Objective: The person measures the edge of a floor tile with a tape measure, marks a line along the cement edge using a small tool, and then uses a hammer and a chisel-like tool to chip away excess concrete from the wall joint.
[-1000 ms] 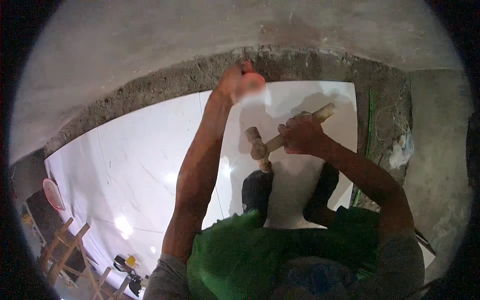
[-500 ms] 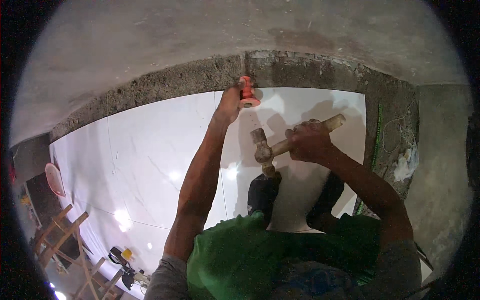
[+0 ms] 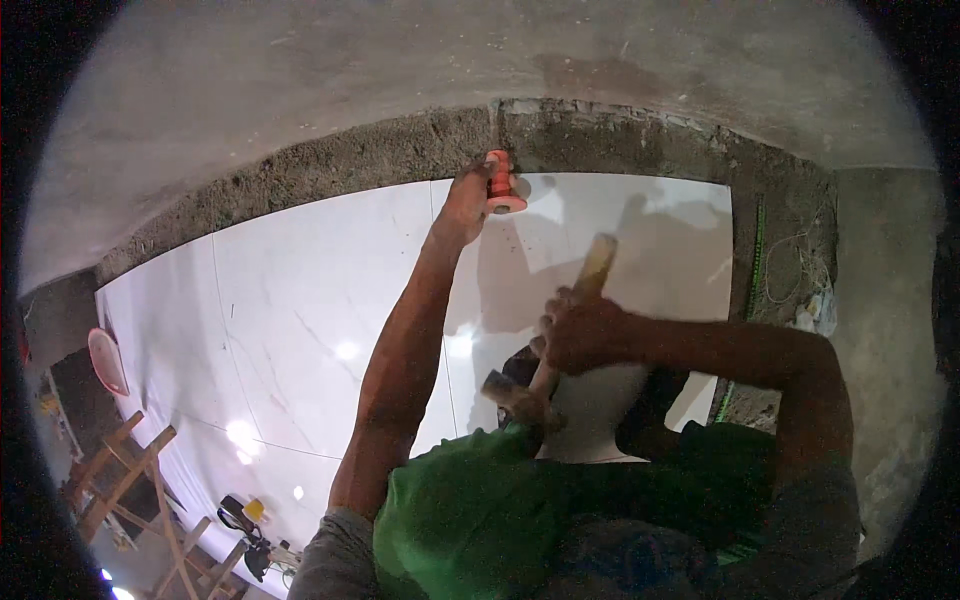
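Note:
My left hand [image 3: 466, 207] is closed round the orange grip of a chisel [image 3: 502, 180], whose round flange and grey end face me. It stands at the far edge of the white tiles [image 3: 320, 330], by a strip of rough cement. The chisel's blade is hidden. My right hand [image 3: 585, 335] grips the wooden handle of a hammer [image 3: 597, 262], slightly blurred. Its metal head is drawn back close to my body, beside my knee, well away from the chisel.
A grey wall [image 3: 480, 50] rises beyond the rough cement strip [image 3: 380, 150]. A green cord-like rod [image 3: 757, 260] and a plastic bag [image 3: 815, 312] lie right of the tiles. On the left are a pink basin [image 3: 106, 360] and a wooden frame [image 3: 150, 480].
My right hand has swung the hammer back toward my body, its handle turning more upright and my elbow lifting outward. My left hand and the chisel stay nearly in place.

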Demonstrator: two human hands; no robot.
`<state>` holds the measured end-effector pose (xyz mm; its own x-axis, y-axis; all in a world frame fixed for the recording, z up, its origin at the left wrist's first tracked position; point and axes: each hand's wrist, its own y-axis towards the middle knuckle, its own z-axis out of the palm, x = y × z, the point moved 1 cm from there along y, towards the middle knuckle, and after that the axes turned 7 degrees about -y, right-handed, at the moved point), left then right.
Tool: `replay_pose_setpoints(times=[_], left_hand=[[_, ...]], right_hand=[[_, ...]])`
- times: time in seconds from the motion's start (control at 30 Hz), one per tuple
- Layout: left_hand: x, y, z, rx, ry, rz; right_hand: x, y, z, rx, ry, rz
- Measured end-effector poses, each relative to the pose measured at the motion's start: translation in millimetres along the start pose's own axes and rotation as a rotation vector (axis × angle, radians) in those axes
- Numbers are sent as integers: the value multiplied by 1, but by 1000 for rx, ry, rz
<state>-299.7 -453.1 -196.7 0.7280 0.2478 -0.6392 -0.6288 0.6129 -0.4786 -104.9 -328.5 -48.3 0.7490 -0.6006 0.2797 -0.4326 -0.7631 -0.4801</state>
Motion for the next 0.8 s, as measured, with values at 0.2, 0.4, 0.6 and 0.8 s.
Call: replay_pose_setpoints(times=[0.2,0.4,0.6,0.8], left_hand=[[-17,-1,19,4,-7,-7],[-6,-12,27,-25,46,75],[1,-3,1,60,208,146],[-2,-5,13,13,-71,46]], right_hand=[[-69,0,21,-361,66,744],[-10,-10,23,-220,20,109],[-31,-21,25,-237,10,250],[-28,-22,12,-200,36,337]])
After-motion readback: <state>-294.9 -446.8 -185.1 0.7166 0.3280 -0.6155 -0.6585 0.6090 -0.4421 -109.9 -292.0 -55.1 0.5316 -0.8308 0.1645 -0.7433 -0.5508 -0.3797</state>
